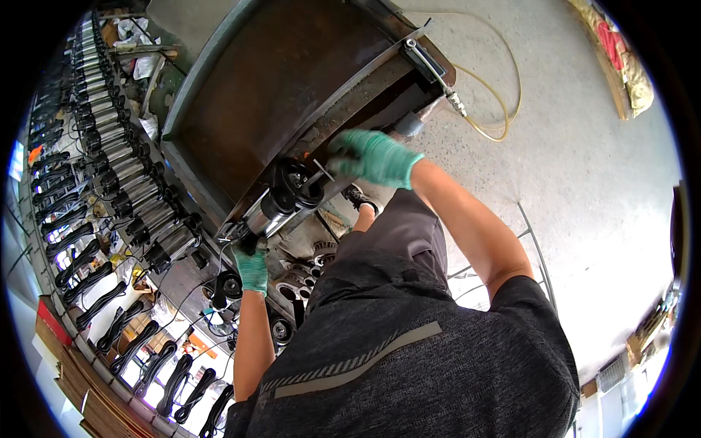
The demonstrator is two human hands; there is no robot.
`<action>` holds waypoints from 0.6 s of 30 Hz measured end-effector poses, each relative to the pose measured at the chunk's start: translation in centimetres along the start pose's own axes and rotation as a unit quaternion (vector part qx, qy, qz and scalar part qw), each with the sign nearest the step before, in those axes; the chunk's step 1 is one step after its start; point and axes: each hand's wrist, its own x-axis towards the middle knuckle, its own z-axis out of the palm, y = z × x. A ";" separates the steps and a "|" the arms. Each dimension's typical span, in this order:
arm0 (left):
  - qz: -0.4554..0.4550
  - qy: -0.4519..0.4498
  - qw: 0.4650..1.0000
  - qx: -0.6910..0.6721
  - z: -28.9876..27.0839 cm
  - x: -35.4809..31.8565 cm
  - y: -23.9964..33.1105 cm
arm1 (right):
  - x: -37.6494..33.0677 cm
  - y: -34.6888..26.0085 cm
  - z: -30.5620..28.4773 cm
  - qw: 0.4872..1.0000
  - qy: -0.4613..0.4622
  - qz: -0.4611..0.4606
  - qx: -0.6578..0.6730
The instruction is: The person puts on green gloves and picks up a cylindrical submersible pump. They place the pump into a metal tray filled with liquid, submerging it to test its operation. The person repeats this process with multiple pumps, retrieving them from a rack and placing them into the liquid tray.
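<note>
A silver cylindrical unit with black ends, like a motor or pump [261, 219], lies along the near edge of a rusty metal tank [212, 95]. My left hand [252, 269], in a green glove with dark fingers, is at its lower left end; how its fingers close there is hidden. From the unit's round black upper end [298, 182] a thin metal T-shaped piece [321, 171] sticks out. Just right of that piece hovers my right hand [376, 157], gloved in green too, its fingers smeared by motion.
Rows of similar silver-and-black units [135, 182] line the left, with coiled black cables [150, 339] beside them. An air gun [434, 69] with a yellowish hose [504, 109] rests on the tank's right corner. Metal rings [292, 288] sit below the bench edge.
</note>
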 end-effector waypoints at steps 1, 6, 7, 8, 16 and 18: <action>0.009 -0.008 1.000 -0.004 -0.5 0.3 -0.7 | 0.3 -0.2 0.5 0.999 -0.053 0.007 -0.011; 0.018 0.005 1.000 -0.012 -0.1 0.7 -1.5 | 3.4 -2.4 0.5 0.955 -0.208 -0.003 -0.212; 0.037 0.007 0.999 -0.007 0.3 0.6 -1.3 | 3.7 -2.9 0.4 0.938 -0.217 -0.022 -0.269; 0.059 0.009 0.998 0.000 0.5 0.8 -1.3 | 4.0 -3.1 0.4 0.919 -0.222 -0.040 -0.324; 0.114 0.037 0.993 0.024 1.1 1.0 -2.3 | 3.7 -0.8 2.1 0.872 -0.132 -0.097 -0.462; 0.130 0.022 0.991 0.026 1.1 1.4 -1.9 | 3.6 -1.6 1.5 0.923 -0.169 0.010 -0.347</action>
